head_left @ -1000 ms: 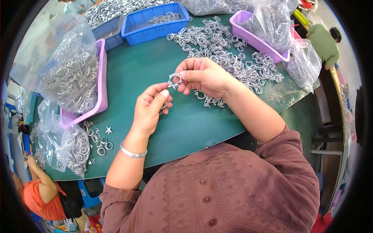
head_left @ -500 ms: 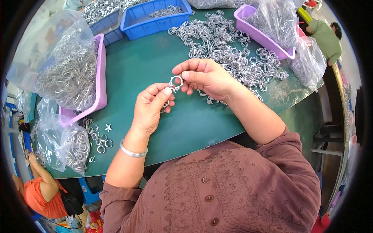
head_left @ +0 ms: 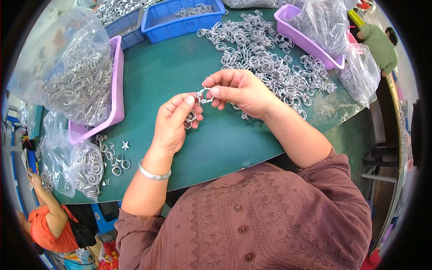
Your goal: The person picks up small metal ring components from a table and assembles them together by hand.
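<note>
Between my two hands, above the green table, is a silvery metal ring [head_left: 206, 96] with small raised bits along its band. My right hand [head_left: 240, 92] pinches its right side between thumb and fingers. Thumb and forefinger of my left hand [head_left: 173, 119] close on its left side. More metal rings [head_left: 190, 119] sit inside the curled fingers of my left hand, partly hidden by them. Just beyond my right hand spreads a large heap of similar silvery rings [head_left: 256, 56].
A purple basket [head_left: 118, 85] with a bag of metal pieces stands at left, loose rings [head_left: 117, 165] and a star-shaped piece [head_left: 125, 145] near it. Blue bins [head_left: 180, 28] line the back; another purple basket [head_left: 310, 47] is at right. A person in orange [head_left: 54, 229] works at lower left.
The held ring has turned from facing me to a more tilted position. My left thumb has shifted up slightly, and the rings in my left fingers show more.
</note>
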Demonstrator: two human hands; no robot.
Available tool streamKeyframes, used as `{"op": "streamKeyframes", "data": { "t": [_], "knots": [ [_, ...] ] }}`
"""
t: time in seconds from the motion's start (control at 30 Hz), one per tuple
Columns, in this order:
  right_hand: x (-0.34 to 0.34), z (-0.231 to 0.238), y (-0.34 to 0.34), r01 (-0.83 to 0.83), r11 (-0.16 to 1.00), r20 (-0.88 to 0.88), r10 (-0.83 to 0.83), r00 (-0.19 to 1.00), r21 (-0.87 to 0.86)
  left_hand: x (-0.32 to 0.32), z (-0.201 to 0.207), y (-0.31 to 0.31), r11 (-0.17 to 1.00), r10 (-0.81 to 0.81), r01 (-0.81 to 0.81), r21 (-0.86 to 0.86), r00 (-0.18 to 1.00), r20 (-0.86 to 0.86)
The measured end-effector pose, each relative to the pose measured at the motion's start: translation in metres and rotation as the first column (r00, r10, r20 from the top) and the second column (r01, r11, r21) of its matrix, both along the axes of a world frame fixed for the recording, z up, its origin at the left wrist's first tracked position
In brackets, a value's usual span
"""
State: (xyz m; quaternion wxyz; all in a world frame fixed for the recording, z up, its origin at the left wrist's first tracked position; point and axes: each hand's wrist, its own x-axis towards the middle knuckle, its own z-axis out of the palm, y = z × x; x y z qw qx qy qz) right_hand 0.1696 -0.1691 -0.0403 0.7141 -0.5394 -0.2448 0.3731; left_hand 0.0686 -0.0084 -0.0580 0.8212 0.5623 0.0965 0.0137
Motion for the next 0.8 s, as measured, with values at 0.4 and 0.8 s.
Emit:
{"op": "streamKeyframes", "data": {
  "t": [0.4,0.8],
  "knots": [
    [-0.0034,-0.0013,0.0015,0.019,1.0,0.112,-0.019,0.994,0.003,0.0006,0.0001,0.0026,0.999,-0.044,0.042,-0.019,0.996,-0.082],
    [-0.0038,-0.0072,0.0026,0.024,0.999,0.168,-0.031,0.985,0.047,-0.0001,0.0011,0.0023,1.0,-0.022,0.021,-0.015,0.998,-0.066]
  ]
}}
